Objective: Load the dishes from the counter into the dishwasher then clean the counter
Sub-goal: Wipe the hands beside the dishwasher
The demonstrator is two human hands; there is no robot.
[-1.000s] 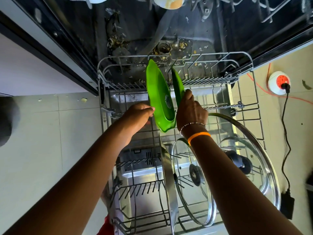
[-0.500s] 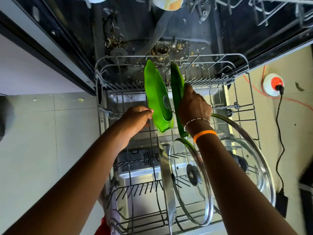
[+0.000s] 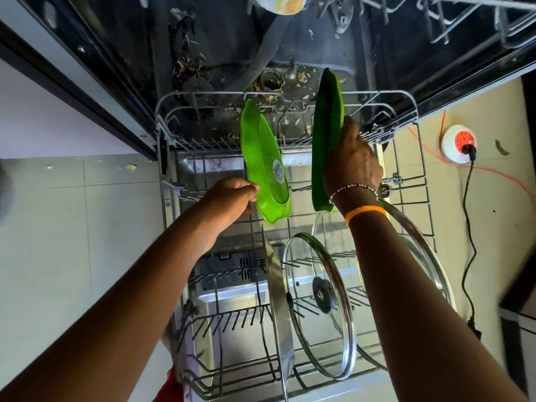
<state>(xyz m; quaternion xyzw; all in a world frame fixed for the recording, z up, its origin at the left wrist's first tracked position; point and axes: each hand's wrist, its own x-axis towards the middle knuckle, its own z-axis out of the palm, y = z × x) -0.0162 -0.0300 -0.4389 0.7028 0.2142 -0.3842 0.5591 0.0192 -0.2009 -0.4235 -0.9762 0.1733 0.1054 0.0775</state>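
While both arms reach out over the pulled-out rack (image 3: 423, 181), the closest stuff is three lids standing on edge in the tines: a steel lid (image 3: 280, 309) edge-on, a glass lid (image 3: 320, 303) just right of it, and a bigger lid (image 3: 426, 256) partly hidden behind the right forearm. Past those, the left hand (image 3: 232, 198) has its fingers curled, pinching the near left rim of a light green plate (image 3: 265, 166), which stands on edge and stretches away from the fingertips with a round sticker on its face. The right hand (image 3: 352, 163) is wrapped round the right edge of a dark green plate (image 3: 326, 134), held upright and well apart from the first one, its top poking beyond the knuckles. Further back, the dishwasher floor (image 3: 290, 82) is littered with food scraps.
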